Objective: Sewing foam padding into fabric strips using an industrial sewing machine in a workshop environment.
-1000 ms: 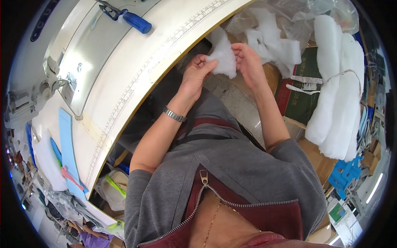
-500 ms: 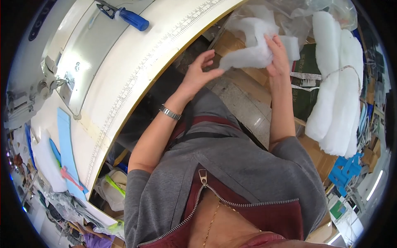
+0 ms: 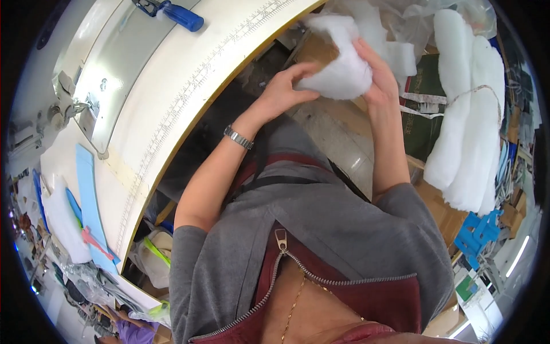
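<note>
In a crowded workshop, at the right edge of a white table (image 3: pixel 152 112) with ruler marks along the border. Nearest, a grey shirt (image 3: pixel 321 223), with dark red lining at the opened zip (image 3: pixel 281 241), and a thin gold necklace (image 3: pixel 294 304). A little farther, a metal watch (image 3: pixel 238 137) on the left wrist. Then the left hand (image 3: pixel 281 94), rather wide, with a gap between thumb and fingers, and in this gap the left end of a white, soft wadding (image 3: pixel 344 74). Not possible to tell how much pressed there. Opposite, the right hand (image 3: pixel 382 83), narrower, holding the right side of the same wadding. Wadding in the air, between both hands, to the right of the table and above the floor (image 3: pixel 349 152).

To the right, a brown box (image 3: pixel 440 207), then a green box (image 3: pixel 418 137), and beside it thick white rolls (image 3: pixel 452 103) tied with a string (image 3: pixel 488 89). Just beyond the right hand, white scraps (image 3: pixel 404 57) near a clear bag (image 3: pixel 475 17).

On the left of the table, a pale blue strip (image 3: pixel 87 189) with a red piece (image 3: pixel 94 242) across it; farther, a sewing machine (image 3: pixel 57 117) and a blue-handled tool (image 3: pixel 184 16). In the background, a blue stool (image 3: pixel 476 232) at right and a person in purple (image 3: pixel 134 331) at left.
</note>
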Demonstrator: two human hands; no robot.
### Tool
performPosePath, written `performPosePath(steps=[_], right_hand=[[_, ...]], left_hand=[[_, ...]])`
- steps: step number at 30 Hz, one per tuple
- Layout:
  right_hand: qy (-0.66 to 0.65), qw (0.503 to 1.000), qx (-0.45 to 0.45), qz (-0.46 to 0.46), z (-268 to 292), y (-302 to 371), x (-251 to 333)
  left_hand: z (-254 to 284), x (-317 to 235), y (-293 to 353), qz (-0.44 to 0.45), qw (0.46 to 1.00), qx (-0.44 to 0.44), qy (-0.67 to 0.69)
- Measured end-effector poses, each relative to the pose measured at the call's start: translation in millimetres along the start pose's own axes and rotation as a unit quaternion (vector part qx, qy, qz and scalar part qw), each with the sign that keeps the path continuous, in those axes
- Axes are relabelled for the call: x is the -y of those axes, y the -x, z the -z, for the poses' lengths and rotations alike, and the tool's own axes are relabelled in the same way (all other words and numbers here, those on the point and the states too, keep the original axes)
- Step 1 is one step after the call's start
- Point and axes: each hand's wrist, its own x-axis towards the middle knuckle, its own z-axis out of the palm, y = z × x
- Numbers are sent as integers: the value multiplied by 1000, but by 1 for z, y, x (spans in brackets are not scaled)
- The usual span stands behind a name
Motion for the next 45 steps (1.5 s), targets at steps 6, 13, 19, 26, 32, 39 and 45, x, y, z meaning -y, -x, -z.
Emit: performPosePath(steps=[6,13,19,26,32,39,45], right_hand=[[305,932,-167,102,16,2,-15],[434,891,-102,-91,9,49,-64],[338,929,-142,-49,9,53,-72],[392,914,-85,-65,-7,48,-86],[332,940,-81,4,5,45,-86],[321,944,-81,-4,5,52,-70],[320,929,-172,-68,-13,59,-68]], left_hand=[[-14,-24,10,154,933,-41,323],[-14,-12,13,95,902,-171,384],[-6,-17,20,82,878,-190,433],[-17,-29,29,71,903,-208,370],[-14,-25,48,194,951,-133,200],[-6,-19,55,184,912,-148,335],[-11,-19,52,150,921,-175,315]])
